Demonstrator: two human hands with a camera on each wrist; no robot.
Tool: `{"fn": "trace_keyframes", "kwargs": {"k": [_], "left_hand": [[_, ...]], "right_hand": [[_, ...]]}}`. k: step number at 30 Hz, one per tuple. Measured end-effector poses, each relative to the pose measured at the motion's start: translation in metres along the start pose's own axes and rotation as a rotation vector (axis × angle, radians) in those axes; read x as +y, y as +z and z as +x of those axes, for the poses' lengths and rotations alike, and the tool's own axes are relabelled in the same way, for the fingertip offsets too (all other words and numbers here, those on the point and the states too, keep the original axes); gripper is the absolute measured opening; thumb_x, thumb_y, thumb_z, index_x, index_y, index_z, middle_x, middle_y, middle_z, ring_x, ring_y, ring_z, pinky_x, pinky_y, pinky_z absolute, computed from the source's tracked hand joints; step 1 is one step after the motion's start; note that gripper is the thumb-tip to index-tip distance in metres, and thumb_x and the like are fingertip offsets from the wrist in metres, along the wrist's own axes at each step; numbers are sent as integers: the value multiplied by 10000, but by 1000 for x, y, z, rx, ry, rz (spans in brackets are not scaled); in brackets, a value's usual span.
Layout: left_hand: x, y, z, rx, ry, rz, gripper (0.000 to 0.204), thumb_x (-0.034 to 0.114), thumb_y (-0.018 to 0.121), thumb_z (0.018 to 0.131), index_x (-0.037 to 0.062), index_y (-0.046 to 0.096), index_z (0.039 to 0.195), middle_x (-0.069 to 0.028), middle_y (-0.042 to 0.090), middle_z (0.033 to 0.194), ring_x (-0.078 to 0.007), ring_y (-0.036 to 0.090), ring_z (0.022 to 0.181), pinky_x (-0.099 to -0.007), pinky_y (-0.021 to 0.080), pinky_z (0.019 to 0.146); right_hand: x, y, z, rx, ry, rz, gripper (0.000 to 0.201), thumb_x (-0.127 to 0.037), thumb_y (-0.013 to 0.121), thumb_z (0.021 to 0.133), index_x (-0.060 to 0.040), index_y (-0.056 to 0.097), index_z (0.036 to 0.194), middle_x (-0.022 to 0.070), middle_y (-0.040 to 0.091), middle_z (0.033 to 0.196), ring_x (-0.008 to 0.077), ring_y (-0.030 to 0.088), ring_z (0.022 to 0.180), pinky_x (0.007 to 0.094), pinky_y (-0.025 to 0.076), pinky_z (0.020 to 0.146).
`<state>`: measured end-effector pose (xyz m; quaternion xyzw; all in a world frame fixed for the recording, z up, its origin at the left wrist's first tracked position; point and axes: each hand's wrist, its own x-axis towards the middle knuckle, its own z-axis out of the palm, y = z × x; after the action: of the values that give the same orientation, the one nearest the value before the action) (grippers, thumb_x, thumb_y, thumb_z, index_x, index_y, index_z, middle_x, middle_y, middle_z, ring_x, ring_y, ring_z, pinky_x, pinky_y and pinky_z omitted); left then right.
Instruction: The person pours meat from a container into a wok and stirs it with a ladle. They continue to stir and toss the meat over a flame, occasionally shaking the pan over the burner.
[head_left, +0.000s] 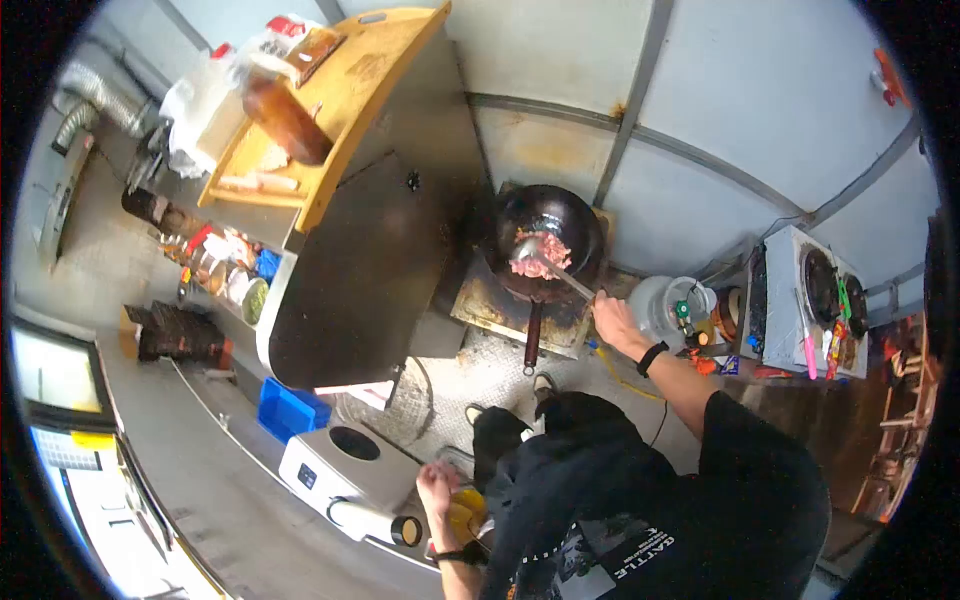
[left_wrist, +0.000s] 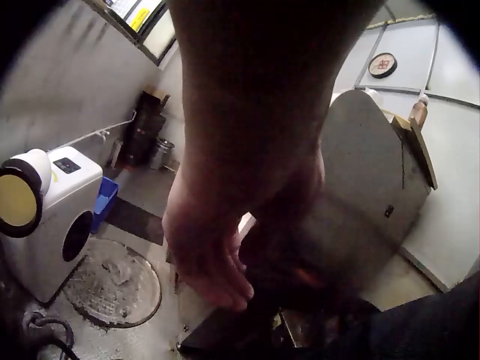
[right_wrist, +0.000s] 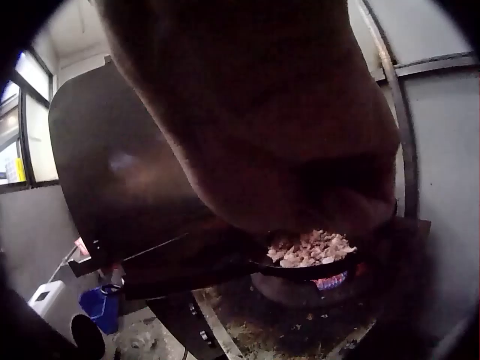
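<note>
A dark wok (head_left: 575, 215) sits on the stove, its long handle pointing toward the person. Chopped pinkish meat (head_left: 556, 250) lies in it, seen also as pale pieces (right_wrist: 315, 251) in the right wrist view. The right hand (head_left: 618, 324) grips the handle of a metal ladle (head_left: 532, 246), whose bowl rests at the meat. In the right wrist view that hand (right_wrist: 300, 165) is dark and covers the ladle. The left hand (head_left: 437, 488) hangs low beside the white machine, with fingers loosely bent and nothing seen in them; the left wrist view shows this hand (left_wrist: 214, 259) too.
Flame (right_wrist: 331, 281) burns under the wok. A dark metal panel (head_left: 370, 250) stands left of the stove, below a wooden tray (head_left: 375, 65) with a bottle. A gas cylinder (head_left: 655, 305) and a two-burner stove (head_left: 785, 290) are at right. A white machine (head_left: 385, 470) and blue bin (head_left: 290, 410) stand lower left.
</note>
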<state>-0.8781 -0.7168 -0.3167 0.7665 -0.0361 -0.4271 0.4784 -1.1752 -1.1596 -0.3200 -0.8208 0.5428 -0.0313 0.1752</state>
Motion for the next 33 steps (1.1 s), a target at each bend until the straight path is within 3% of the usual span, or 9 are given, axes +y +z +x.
{"fn": "trace_keyframes", "kwargs": {"k": [2, 5, 12, 14, 17, 20, 26, 29, 33], "left_hand": [[-22, 11, 49, 34, 175, 219, 148, 31, 504, 872, 4, 642, 920, -90, 679, 739, -172, 662, 650, -299, 504, 569], [17, 72, 104, -119, 472, 697, 347, -9, 516, 746, 14, 616, 1078, -206, 687, 989, -349, 669, 937, -420, 524, 841], [-25, 231, 219, -474, 439, 823, 884, 108, 591, 776, -49, 105, 1497, -252, 187, 1549, -353, 170, 1452, -361, 217, 1187], [-46, 260, 244, -497, 338, 780, 971, 133, 613, 764, -55, 14, 1505, -228, 53, 1590, -323, 66, 1483, -330, 160, 1206], [-62, 281, 249, -393, 267, 655, 974, 36, 579, 766, 85, -5, 1545, -237, 130, 1579, -346, 302, 1413, -360, 315, 1134], [-25, 265, 240, -516, 83, 641, 957, 143, 582, 780, -24, -10, 1513, -223, 56, 1591, -349, 80, 1476, -348, 198, 1197], [7, 223, 219, -417, 295, 452, 847, 139, 611, 761, -48, 213, 1485, -324, 309, 1473, -455, 282, 1375, -403, 268, 1150], [-49, 231, 247, -420, 567, 882, 809, 131, 621, 777, -78, 248, 1463, -302, 268, 1507, -446, 246, 1397, -424, 249, 1162], [-30, 249, 249, -549, 287, 1030, 723, 227, 576, 885, -88, 267, 1457, -230, 11, 1594, -380, 77, 1472, -428, 194, 1188]], "right_hand": [[-15, -10, -12, 6, 28, 147, 247, -182, 494, 937, 50, 567, 982, 270, 647, 735, 469, 635, 727, 517, 506, 660], [-13, 2, -18, -136, 236, 556, 291, -244, 537, 940, 44, 577, 926, 270, 630, 709, 488, 588, 704, 510, 468, 658], [-46, -55, -60, -174, 341, 616, 336, -277, 508, 988, 42, 544, 890, 39, 450, 560, 128, 473, 439, 354, 385, 442], [-49, -66, -68, -216, 380, 626, 333, -278, 519, 983, 43, 547, 897, 46, 455, 568, 145, 476, 470, 361, 389, 468], [-28, -55, -79, -208, 302, 518, 339, -276, 532, 974, 53, 560, 899, 76, 476, 588, 171, 484, 531, 373, 398, 519], [-25, -49, -83, -196, 255, 437, 343, -269, 541, 965, 62, 568, 879, 120, 494, 610, 190, 487, 593, 387, 403, 566], [-29, -43, -89, -98, 139, 254, 325, -257, 556, 947, 60, 611, 901, 252, 613, 752, 391, 617, 729, 461, 465, 667], [-47, -41, -61, -62, 105, 225, 319, -255, 561, 937, 57, 627, 923, 277, 635, 817, 437, 633, 813, 479, 481, 708], [-68, -39, -69, -152, 128, 191, 320, -255, 556, 940, 58, 616, 903, 270, 597, 753, 418, 617, 754, 455, 462, 671]]}}
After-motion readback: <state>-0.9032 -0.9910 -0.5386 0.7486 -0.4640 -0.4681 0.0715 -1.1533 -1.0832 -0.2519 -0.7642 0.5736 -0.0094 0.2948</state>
